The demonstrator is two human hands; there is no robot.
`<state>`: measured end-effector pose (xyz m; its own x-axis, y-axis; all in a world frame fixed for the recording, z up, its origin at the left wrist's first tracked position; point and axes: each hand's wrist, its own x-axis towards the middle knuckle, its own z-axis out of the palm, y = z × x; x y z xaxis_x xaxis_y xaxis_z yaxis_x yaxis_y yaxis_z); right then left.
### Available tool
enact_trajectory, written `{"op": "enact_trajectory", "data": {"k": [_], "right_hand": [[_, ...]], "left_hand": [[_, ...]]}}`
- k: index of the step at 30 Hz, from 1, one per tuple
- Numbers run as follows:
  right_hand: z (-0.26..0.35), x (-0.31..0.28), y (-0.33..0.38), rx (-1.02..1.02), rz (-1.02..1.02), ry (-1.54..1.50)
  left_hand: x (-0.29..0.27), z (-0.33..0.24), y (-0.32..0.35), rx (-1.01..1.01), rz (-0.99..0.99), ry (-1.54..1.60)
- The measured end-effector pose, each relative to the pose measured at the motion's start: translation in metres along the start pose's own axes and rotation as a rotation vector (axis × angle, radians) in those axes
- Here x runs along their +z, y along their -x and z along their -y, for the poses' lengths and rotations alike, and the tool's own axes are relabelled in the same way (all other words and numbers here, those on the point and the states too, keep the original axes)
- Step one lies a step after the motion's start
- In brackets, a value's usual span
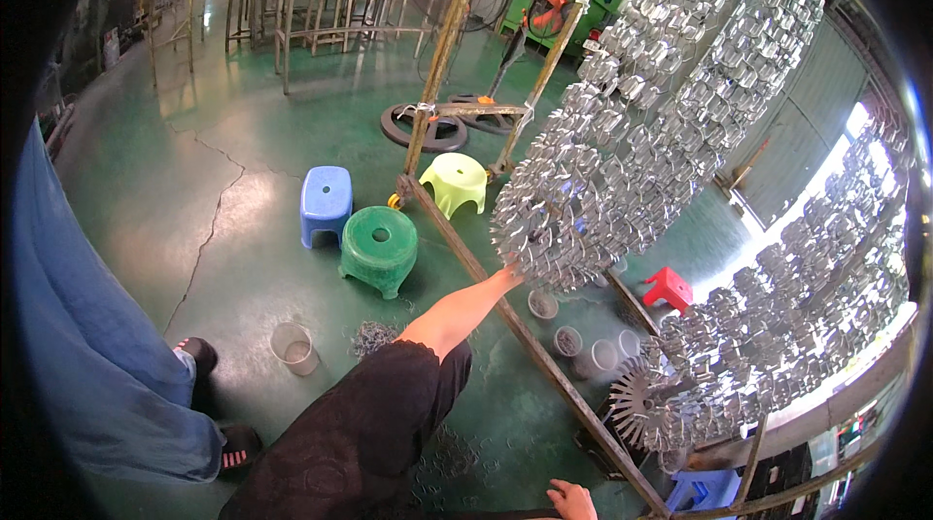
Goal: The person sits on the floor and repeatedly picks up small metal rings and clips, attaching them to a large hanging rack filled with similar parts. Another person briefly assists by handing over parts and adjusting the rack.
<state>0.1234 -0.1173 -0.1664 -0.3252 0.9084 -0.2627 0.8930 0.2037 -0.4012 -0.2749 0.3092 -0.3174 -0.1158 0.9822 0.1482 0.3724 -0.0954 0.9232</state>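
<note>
While your left hand reaches up to the lowest cluster of hanging metal parts, its grip is hidden among them; you cannot tell whether it holds one.

Head view, itemised:
- Right hand: low, fingers loosely curled, holding nothing visible.
- Racks of metal parts: densely loaded, so most hanging looks done.
- Loose wire hooks on the floor, small cups beside the frame bar: stock remaining.
- Green stool, blue stool nearby.
</note>
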Motion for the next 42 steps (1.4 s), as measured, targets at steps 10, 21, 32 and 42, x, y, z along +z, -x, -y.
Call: {"op": "enact_trajectory", "data": {"k": [10,21,32,42], "right_hand": [[0.075,-0.026,-0.027,-0.148,0.061,0.089],[0.092,-0.024,-0.014,-0.166,0.076,0.144],[0.089,-0.026,-0.006,-0.144,0.087,0.163],[0.099,-0.027,-0.008,-0.221,0.054,0.154]], "left_hand": [[0.021,-0.002,-0.003,0.051,-0.05,0.046],[0.004,-0.004,0.003,0.044,-0.047,0.042],[0.016,-0.004,-0.002,0.059,-0.054,0.062],[0.019,-0.004,-0.011,0.11,-0.039,0.026]]}}
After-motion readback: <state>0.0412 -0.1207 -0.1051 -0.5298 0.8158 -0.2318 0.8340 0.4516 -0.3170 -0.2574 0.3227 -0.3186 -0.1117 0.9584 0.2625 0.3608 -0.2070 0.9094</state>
